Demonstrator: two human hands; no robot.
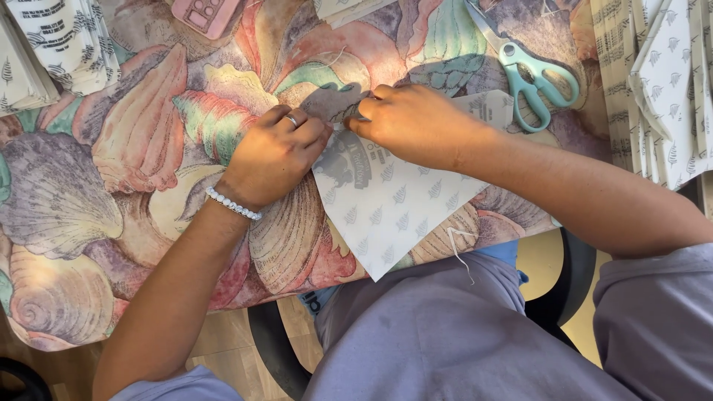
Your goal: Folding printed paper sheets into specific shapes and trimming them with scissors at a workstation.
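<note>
A white sheet of paper (397, 204) printed with small grey leaf shapes lies on the seashell-patterned tablecloth (111, 171), one corner hanging over the near edge. My left hand (275, 156), with a ring and a bead bracelet, presses down on the sheet's upper left part. My right hand (416, 122) pinches the sheet's top edge, where a grey printed part is folded up. The fingertips of both hands meet at that fold.
Teal-handled scissors (531, 78) lie just beyond my right hand. Stacks of similar printed sheets sit at the top left (52, 44) and along the right side (661, 82). A pink flat object (206, 13) lies at the far edge. A chair base and wooden floor show below.
</note>
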